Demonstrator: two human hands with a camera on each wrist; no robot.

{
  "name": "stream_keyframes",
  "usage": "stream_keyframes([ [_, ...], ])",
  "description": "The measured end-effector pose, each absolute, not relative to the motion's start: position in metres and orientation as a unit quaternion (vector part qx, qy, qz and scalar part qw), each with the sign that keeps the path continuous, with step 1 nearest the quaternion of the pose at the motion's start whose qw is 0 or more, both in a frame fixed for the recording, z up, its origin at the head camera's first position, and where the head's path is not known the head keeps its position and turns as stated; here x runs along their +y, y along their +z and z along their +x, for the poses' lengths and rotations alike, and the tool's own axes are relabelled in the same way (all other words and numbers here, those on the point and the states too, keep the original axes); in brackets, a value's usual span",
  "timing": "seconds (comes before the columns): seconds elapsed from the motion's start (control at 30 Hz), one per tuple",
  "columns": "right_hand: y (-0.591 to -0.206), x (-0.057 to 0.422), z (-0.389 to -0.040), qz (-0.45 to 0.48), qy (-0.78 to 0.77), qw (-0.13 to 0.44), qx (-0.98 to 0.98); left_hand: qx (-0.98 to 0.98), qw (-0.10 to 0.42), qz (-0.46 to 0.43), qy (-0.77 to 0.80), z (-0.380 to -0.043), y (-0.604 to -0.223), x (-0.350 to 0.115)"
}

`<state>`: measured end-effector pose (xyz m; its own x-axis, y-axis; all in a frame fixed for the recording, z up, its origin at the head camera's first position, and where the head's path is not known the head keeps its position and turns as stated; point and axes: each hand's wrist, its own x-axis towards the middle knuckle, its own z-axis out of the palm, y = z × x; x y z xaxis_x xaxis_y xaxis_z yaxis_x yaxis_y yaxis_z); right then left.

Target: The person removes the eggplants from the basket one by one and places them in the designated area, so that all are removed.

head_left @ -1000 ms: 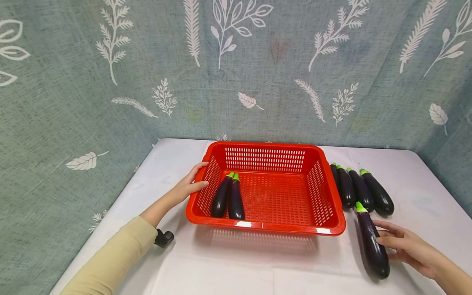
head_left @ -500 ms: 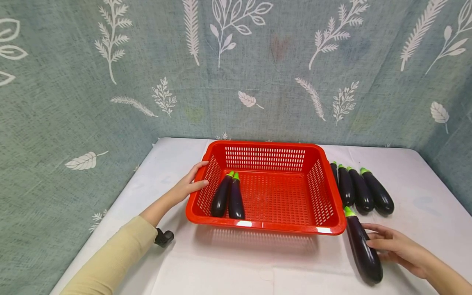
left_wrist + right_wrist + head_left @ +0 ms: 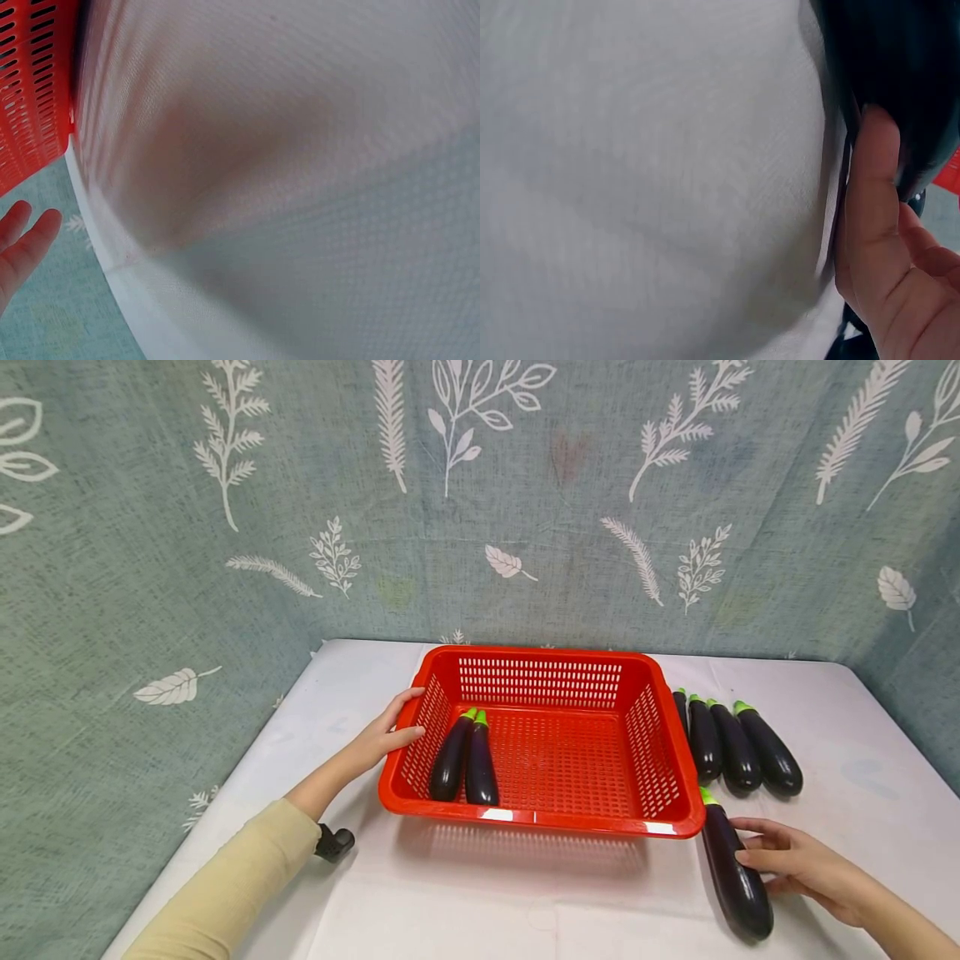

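Observation:
In the head view my right hand (image 3: 806,867) holds a dark purple eggplant (image 3: 731,877) low at the right, thumb on its upper side. The green stem end points away, near the front right corner of a red plastic basket (image 3: 536,821). From the right wrist, the thumb (image 3: 875,161) lies along the dark skin of the eggplant (image 3: 900,60). My left hand (image 3: 384,735) rests with extended fingers at the basket's left rim; its fingertips (image 3: 45,223) show beside the basket wall (image 3: 37,112) in the left wrist view. Two eggplants (image 3: 482,764) lie inside the basket's left part.
Several more eggplants (image 3: 738,752) lie side by side right of the basket, one partly hidden by its rim. A black object (image 3: 333,843) shows by the left sleeve. White cloth (image 3: 450,910) covers the table; a leaf-patterned curtain (image 3: 555,585) hangs behind.
My right hand and its eggplant have moved left and slightly toward me, bringing the stem end near the basket's corner. The left hand and basket have stayed put.

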<state>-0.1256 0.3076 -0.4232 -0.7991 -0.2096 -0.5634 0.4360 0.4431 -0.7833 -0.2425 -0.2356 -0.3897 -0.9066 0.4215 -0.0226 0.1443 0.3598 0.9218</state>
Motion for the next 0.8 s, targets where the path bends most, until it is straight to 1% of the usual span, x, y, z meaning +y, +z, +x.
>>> stream_keyframes([
  [0.3, -0.42, 0.31, -0.125, 0.061, -0.521, 0.319, 0.789, 0.812, 0.129, 0.176, 0.542, -0.244, -0.391, -0.236],
  [0.5, -0.416, 0.32, -0.126, 0.029, -0.544, 0.325, 0.773, 0.813, 0.128, 0.177, 0.54, -0.243, -0.39, -0.236],
  [0.8, -0.404, 0.329, -0.134, 0.002, -0.556, 0.3, 0.775, 0.813, 0.128, 0.176, 0.54, -0.244, -0.391, -0.236],
])
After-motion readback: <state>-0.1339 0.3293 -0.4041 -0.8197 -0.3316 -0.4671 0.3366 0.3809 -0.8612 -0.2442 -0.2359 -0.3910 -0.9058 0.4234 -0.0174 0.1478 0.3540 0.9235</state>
